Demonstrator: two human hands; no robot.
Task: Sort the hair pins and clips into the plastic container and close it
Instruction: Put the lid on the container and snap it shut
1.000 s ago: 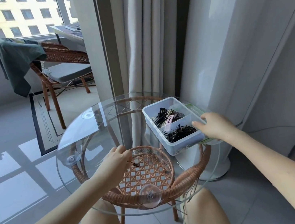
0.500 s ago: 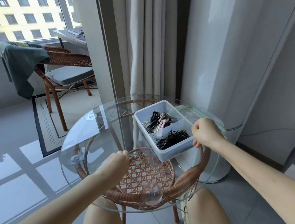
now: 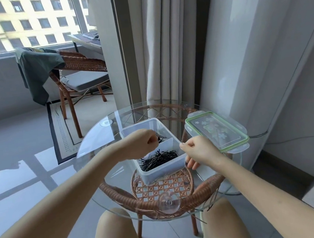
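Clear plastic container (image 3: 160,171), rim pinched in right grip (image 3: 200,151); left grip (image 3: 143,143) curled above it, its hold unclear.

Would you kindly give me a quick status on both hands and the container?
Left hand curled above container, far compartment; grasp unclear. Right hand grips its right rim. Lid off, lying alongside. Nothing in the way.
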